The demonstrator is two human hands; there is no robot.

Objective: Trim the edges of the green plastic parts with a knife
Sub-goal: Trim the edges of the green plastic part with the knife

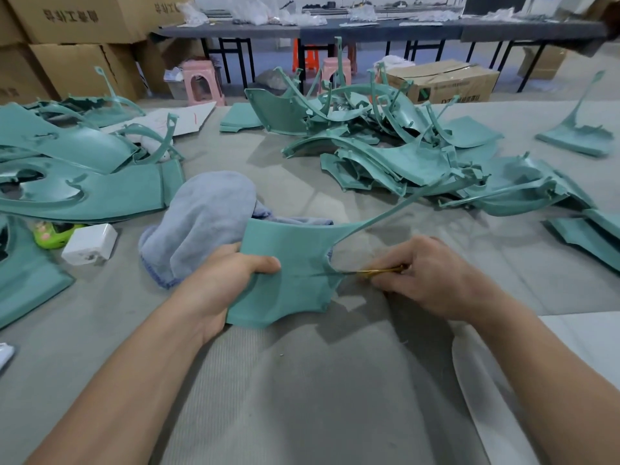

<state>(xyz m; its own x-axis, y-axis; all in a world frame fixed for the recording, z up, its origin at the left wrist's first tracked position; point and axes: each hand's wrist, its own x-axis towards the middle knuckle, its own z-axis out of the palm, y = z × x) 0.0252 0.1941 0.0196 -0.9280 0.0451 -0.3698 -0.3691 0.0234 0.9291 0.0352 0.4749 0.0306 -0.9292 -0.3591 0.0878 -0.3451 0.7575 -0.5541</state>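
- Centrally, a green plastic part (288,273) is held up over the grey surface (302,397), its long thin arm stretching up and to the right.
- Left hand (218,286): grip wrapped round the part's left edge, thumb on its face.
- Right hand (432,276): grip pinched on a small knife with a golden handle (379,271), whose tip meets the part's right edge.
- Light blue towel (201,223): just behind the part, bunched.
- Pile of green parts (402,152): farther back, right.
- Stacked green parts (77,176): left side.
- White adapter (90,244): left, near the towel.
- Cardboard boxes (67,35): far left, stacked.
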